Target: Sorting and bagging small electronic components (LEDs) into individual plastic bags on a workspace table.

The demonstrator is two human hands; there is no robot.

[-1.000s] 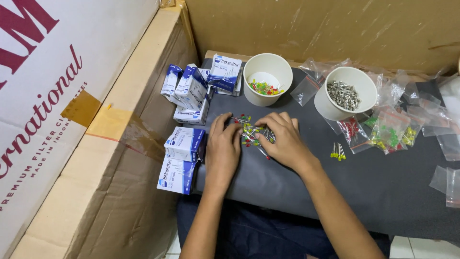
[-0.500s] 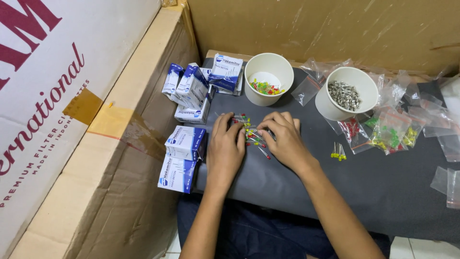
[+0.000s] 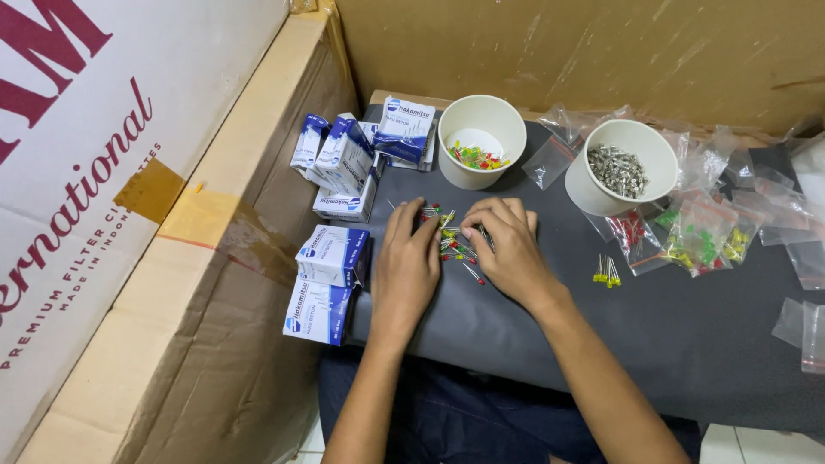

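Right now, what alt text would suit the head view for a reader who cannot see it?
Two bare hands, left hand and right hand, rest palms down on a dark mat, spreading a small pile of coloured LEDs. Behind stand two white paper cups, one holding LEDs, one metal parts, with small blue-and-white boxes at left and clear bags at right.

The left hand and the right hand lie over the little coloured lights, so some of them are hidden under the fingers. I cannot tell if the fingers pinch any. The bits in the right cup are too small to tell. The clear bags are cut off by the right edge.
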